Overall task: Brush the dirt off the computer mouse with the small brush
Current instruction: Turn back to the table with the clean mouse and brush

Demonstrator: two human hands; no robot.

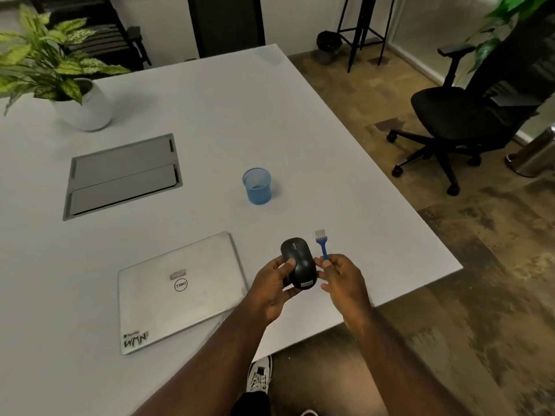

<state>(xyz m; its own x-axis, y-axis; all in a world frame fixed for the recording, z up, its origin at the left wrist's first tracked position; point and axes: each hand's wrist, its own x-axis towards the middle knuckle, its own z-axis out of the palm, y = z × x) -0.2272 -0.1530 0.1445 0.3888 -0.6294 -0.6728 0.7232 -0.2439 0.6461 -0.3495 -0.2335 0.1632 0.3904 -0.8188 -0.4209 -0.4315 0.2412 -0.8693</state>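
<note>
A black computer mouse (299,262) is held above the white table (210,121) near its front right corner. My left hand (274,288) grips it from the left, thumb on its top and fingers curled beneath. My right hand (342,280) pinches the blue handle of a small brush (322,246) just right of the mouse. The brush stands upright with its pale bristles pointing away from me, a small gap from the mouse's side.
A closed silver laptop (180,291) lies left of my hands. A blue mesh cup (257,186) stands farther back. A grey cable hatch (123,175) and a potted plant (81,100) sit at the left. A black office chair (459,121) stands on the floor to the right.
</note>
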